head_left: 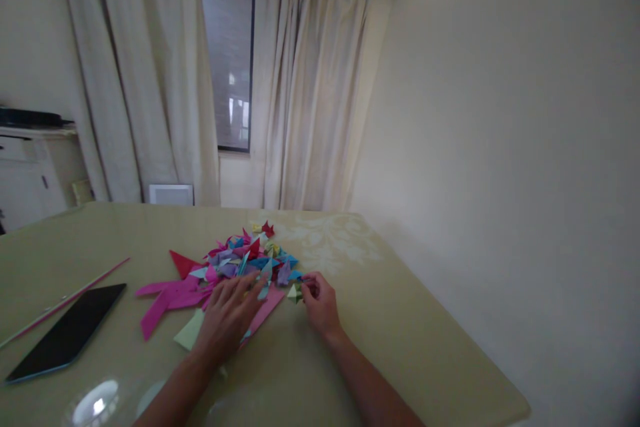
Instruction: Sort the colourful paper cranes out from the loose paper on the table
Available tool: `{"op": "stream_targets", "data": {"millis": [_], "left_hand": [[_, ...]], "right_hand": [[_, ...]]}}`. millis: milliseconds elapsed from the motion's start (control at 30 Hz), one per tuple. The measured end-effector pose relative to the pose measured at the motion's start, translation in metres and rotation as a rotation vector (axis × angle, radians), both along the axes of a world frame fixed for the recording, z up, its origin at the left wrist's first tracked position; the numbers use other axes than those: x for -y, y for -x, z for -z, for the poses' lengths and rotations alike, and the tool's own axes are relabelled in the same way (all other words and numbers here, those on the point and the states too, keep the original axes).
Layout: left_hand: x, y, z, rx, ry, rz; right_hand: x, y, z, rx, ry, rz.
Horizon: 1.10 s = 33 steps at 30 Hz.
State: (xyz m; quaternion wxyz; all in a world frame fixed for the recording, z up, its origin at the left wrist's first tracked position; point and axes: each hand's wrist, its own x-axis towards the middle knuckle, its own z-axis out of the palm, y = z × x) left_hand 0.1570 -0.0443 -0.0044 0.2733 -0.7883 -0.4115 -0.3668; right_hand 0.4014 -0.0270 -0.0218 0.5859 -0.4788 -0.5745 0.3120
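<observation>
Pale green folded piece (293, 293), small, at the near right side of a colourful heap of folded paper (231, 255); grasped in the right hand (321, 303), with thumb and fingertips drawn together at its right end. Blue folded piece (295, 276) just beside the same fingertips. Left hand (230, 303) palm down over the heap's near side, fingers extended and slightly spread, tips at a light blue folded piece (267, 271); undersides hidden, so impossible to tell whether gripping or merely resting on paper.

Heap itself on the yellow-green tabletop (400, 333), between both hands and the far edge, well in from the right edge: pink, red, purple, blue and yellow shapes, overlapping closely. Under and beside the left hand, pink paper (270, 307) and a pale green sheet (187, 332). On the heap's left, a large magenta folded shape (173, 295) and a red pointed shape (181, 264).

Farther toward the left edge of the tabletop, a dark flat slab (70, 332), tablet-like, and alongside it a thin pink-and-white stick (90, 285), lying slantwise. Toward the near edge, a shiny round object (96, 402).

Beyond the far edge, pale curtains (137, 80) flanking a dark-framed window (230, 60); a plain wall (500, 147) along the right edge.
</observation>
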Motion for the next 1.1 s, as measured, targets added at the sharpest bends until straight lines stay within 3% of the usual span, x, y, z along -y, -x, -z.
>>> {"op": "stream_targets", "data": {"millis": [167, 233, 300, 400, 467, 767, 967, 1100], "left_hand": [[0.014, -0.03, 0.007, -0.059, 0.145, 0.282], [0.016, -0.035, 0.007, -0.039, 0.173, 0.332], [0.017, -0.035, 0.004, -0.011, 0.214, 0.339], [0.018, -0.033, -0.002, -0.006, 0.298, 0.307], [0.019, -0.032, -0.004, -0.027, 0.349, 0.275], [0.014, -0.034, 0.009, -0.145, 0.432, 0.254], [0.024, -0.038, 0.011, -0.139, 0.439, 0.27], [0.023, -0.059, 0.014, -0.187, 0.413, 0.282]], "right_hand": [[0.009, 0.015, -0.005, -0.058, 0.029, -0.31], [0.007, 0.01, -0.004, -0.061, 0.054, -0.348], [0.002, 0.002, 0.0, 0.055, 0.045, -0.234], [-0.011, -0.007, 0.003, 0.305, -0.005, 0.074], [-0.021, -0.009, 0.002, 0.399, -0.025, 0.182], [-0.036, -0.012, 0.001, 0.529, 0.056, 0.18], [-0.035, -0.073, -0.012, 0.463, 0.098, 0.187], [-0.035, -0.109, -0.022, 0.413, 0.083, 0.215]]}}
